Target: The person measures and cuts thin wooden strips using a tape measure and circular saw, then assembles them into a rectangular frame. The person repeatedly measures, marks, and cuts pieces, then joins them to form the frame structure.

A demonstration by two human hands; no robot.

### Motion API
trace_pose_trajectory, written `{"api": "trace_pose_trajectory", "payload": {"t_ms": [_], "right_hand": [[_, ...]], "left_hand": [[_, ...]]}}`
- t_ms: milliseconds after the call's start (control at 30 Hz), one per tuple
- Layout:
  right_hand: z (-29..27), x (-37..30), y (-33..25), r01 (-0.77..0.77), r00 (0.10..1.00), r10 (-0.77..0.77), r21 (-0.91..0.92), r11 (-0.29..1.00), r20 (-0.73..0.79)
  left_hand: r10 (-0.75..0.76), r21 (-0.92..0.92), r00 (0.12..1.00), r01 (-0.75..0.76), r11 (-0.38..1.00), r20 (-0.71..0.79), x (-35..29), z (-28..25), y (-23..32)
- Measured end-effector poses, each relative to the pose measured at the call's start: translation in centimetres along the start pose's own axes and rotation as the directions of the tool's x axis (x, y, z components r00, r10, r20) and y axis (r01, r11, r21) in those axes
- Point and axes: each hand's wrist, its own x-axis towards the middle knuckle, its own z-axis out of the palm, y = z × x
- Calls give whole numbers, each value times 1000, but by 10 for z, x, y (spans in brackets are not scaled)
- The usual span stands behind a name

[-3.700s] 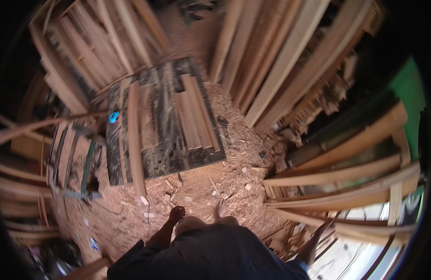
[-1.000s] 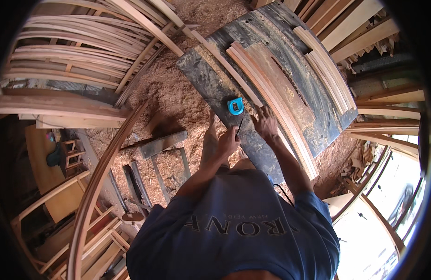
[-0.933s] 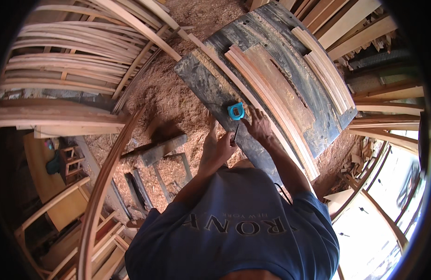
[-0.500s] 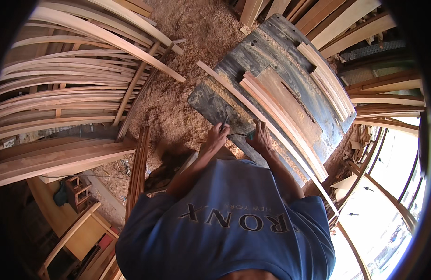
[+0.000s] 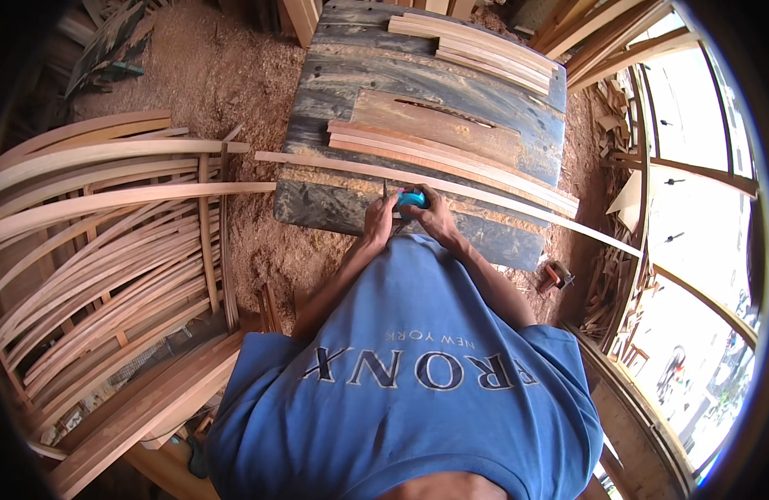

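Observation:
My left hand (image 5: pixel 379 220) is closed around a thin dark pointed stick (image 5: pixel 384 188), which looks like a pencil, its tip standing up past the fingers. My right hand (image 5: pixel 435 220) grips a rounded teal tape measure (image 5: pixel 413 200), and the left fingers meet it at its left side. Both hands are close together over the near edge of a dark worktable (image 5: pixel 318 204). Just beyond them a long thin wooden strip (image 5: pixel 501 202) lies across the table, overhanging both sides. Behind it rests a bundle of reddish strips (image 5: pixel 434 158).
A slotted wooden panel (image 5: pixel 384 108) is set in the tabletop, with more pale strips (image 5: pixel 493 62) at the far side. Curved boards fill a rack (image 5: pixel 204 225) on the left. Shavings (image 5: pixel 226 75) cover the floor. A red-orange tool (image 5: pixel 556 277) sits off the table's near right corner.
My view and body have turned right, so the table now lies squarely ahead. My hands have come together, and the dark line stretched between them no longer shows.

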Motion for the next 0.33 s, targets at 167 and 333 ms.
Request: {"api": "trace_pose_trajectory", "payload": {"t_ms": [167,333], "right_hand": [[-21,-5,18,256,965,-264,-276,926,11],[-28,11,37,181,970,-117,-316,931,213]], "left_hand": [[119,257,989,-93,962,-85,5,19,-33],[189,432,952,-69,899,-241,-10,15,-53]]}}
